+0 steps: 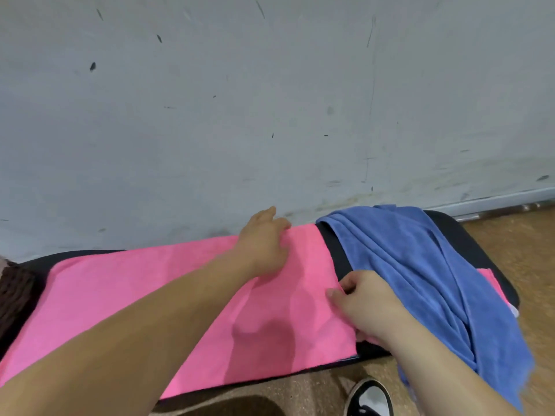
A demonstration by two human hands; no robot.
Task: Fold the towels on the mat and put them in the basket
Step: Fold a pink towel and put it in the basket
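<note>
Towels first, from the head view: I see a pink towel (pixel 186 298) spread flat along a black mat (pixel 338 256) that runs beside a grey wall (pixel 270 100). Its far edge lies close to the mat's far edge, its near edge close to the mat's near edge, and a narrow black strip of mat shows past its right edge. My left hand (pixel 264 244) rests palm down on the towel near its far right corner, fingers (pixel 277 226) spread and loosely extended, gripping nothing. My right hand (pixel 365 304) sits at the towel's right edge, its fingers curled and pinching that pink edge. Just right of it, a blue towel (pixel 420 274) lies crumpled over the mat's right end, touching my right wrist and hanging off the near side toward the floor (pixel 516 265). A bit of another pink cloth (pixel 492 283) peeks out beneath the blue one. At the far left edge, I can make out something dark brown and woven (pixel 15 292), but cannot tell what it is. A black-and-white shoe (pixel 371 400) stands on the floor below the mat. Bare floor lies open to the right of the mat.
</note>
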